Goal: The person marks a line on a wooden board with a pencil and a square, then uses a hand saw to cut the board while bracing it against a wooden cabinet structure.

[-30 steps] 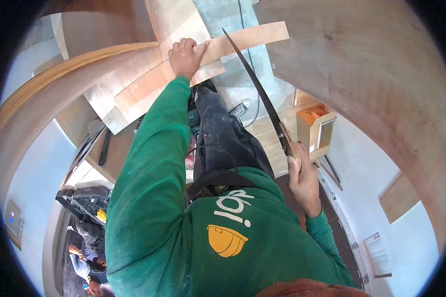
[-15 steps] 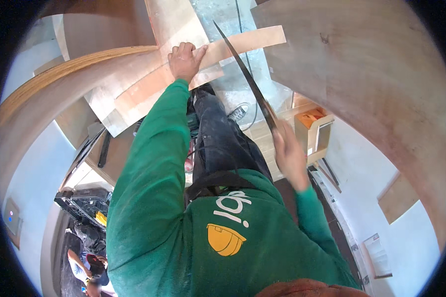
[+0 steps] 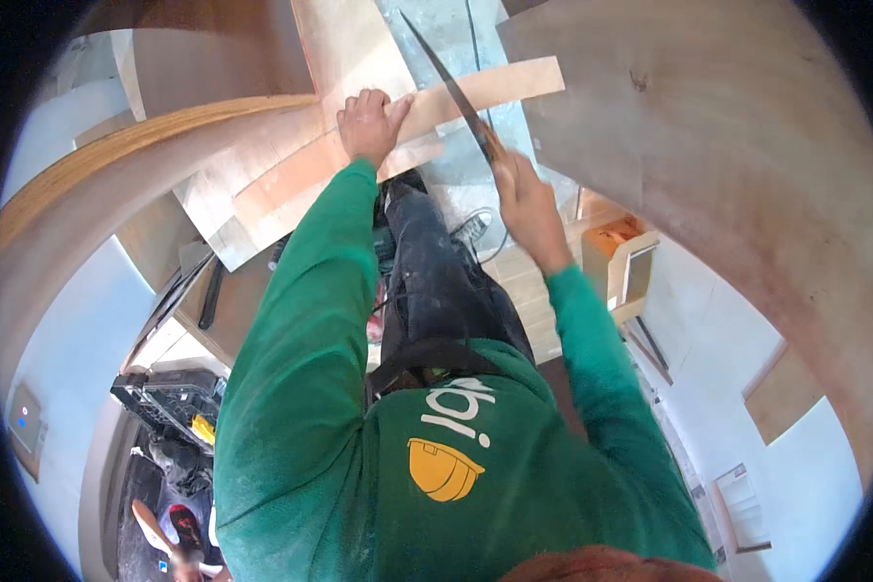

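Note:
A long, narrow wooden strip (image 3: 519,81) lies across a pale wooden board (image 3: 357,44), its right end sticking out past the board's edge. My left hand (image 3: 368,126) presses down on the strip near that edge, its fingers bent over the wood and its thumb pointing right. In my right hand (image 3: 531,209) is a handsaw, gripped by its handle. The dark saw blade (image 3: 440,73) points up and to the left, crossing the overhanging part of the strip to the right of my left hand. Fingers hide most of the handle.
A large curved wooden panel (image 3: 708,126) fills the right side. Another curved panel edge (image 3: 155,126) runs along the left. Below are my legs, a cable (image 3: 477,48) on the floor and a wooden box (image 3: 630,257) with something orange inside. A black crate (image 3: 170,398) stands lower left, near another person.
My right hand has pushed the saw up and to the left, so its handle is now closer to the strip. My left hand still holds the strip at the same place.

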Demonstrator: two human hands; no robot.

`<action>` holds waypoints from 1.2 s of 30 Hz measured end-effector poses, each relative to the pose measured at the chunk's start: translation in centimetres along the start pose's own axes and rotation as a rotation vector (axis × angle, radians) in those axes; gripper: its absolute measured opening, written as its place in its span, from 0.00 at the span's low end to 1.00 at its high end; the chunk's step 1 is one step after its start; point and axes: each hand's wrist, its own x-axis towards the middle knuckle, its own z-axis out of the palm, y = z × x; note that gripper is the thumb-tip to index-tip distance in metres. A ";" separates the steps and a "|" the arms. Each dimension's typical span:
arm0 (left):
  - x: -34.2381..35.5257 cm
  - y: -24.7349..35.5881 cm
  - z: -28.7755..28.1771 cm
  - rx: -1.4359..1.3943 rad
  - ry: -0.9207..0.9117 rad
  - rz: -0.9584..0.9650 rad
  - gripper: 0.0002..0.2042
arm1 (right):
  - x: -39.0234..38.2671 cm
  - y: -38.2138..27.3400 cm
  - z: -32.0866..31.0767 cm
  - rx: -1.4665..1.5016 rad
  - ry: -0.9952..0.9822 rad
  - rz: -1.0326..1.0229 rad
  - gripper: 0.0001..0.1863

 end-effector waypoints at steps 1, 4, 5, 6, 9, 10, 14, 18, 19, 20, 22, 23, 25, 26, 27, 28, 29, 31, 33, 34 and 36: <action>0.4 -0.4 0.0 0.022 0.000 -0.011 0.23 | -2.3 -0.3 -1.4 0.014 -0.008 -0.004 0.18; -0.4 -0.5 -0.7 0.059 -0.036 -0.056 0.22 | -12.0 -3.6 -8.7 -0.108 -0.093 0.075 0.20; -0.4 -0.3 -0.7 0.048 -0.039 -0.058 0.22 | -14.8 -2.9 -9.9 -0.187 -0.023 -0.053 0.21; 0.0 0.0 -0.7 0.044 -0.041 -0.043 0.22 | -16.1 -3.6 -10.8 -0.150 -0.062 0.055 0.21; -0.5 -0.8 -0.5 0.061 -0.043 -0.023 0.22 | -15.2 -4.2 -10.9 -0.132 -0.098 0.066 0.21; -0.2 -1.0 -0.2 0.066 -0.040 -0.004 0.22 | -12.6 -2.3 -8.4 -0.179 -0.007 -0.121 0.20; 0.8 0.7 -0.9 -0.006 -0.016 -0.009 0.23 | 0.2 -0.1 0.1 0.038 -0.038 -0.039 0.18; -0.1 -0.1 -0.2 -0.001 0.015 -0.040 0.23 | -0.3 -0.4 0.0 0.034 -0.015 0.003 0.20; 0.5 -0.5 0.0 -0.013 0.034 -0.039 0.24 | -1.7 -0.7 -1.2 0.002 -0.015 -0.003 0.20; 1.0 -0.5 0.0 0.000 0.028 -0.050 0.24 | -3.6 -1.1 -2.8 -0.034 -0.013 -0.002 0.20; 0.2 -0.4 -0.6 0.033 0.005 -0.097 0.24 | -8.7 -2.2 -7.4 -0.120 -0.116 0.018 0.22; 0.2 -0.1 -0.8 0.022 -0.005 -0.103 0.24 | -11.2 -3.0 -9.5 -0.163 -0.094 -0.037 0.22; 0.2 -0.2 -1.4 0.015 -0.025 -0.115 0.24 | -13.4 -3.8 -11.6 -0.191 -0.093 -0.064 0.24; 0.4 -0.4 -1.5 0.013 -0.011 -0.117 0.24 | -13.5 -3.7 -12.0 -0.177 -0.114 -0.038 0.24; 0.6 -0.3 -1.2 0.001 -0.010 -0.105 0.24 | -13.8 -3.8 -12.1 -0.163 -0.126 0.005 0.24; 0.6 -0.2 -1.1 -0.008 -0.006 -0.097 0.23 | -12.3 -3.2 -10.7 -0.148 -0.110 0.048 0.23; 0.6 -0.2 -1.2 -0.010 -0.005 -0.091 0.23 | -9.5 -2.2 -8.2 -0.133 -0.095 0.089 0.22; 1.0 0.5 -1.3 -0.040 -0.005 -0.064 0.23 | -2.1 -0.2 -2.9 -0.038 -0.091 0.026 0.20; 0.9 0.0 -0.1 0.007 -0.004 -0.048 0.24 | 4.1 -0.3 0.6 0.024 -0.069 -0.020 0.19; 0.9 0.1 -0.1 0.028 -0.005 -0.049 0.24 | 4.5 -0.8 0.6 0.009 -0.076 -0.011 0.19; 1.0 0.0 -0.4 0.019 -0.005 -0.045 0.24 | 4.8 -1.7 0.2 -0.024 -0.076 0.017 0.19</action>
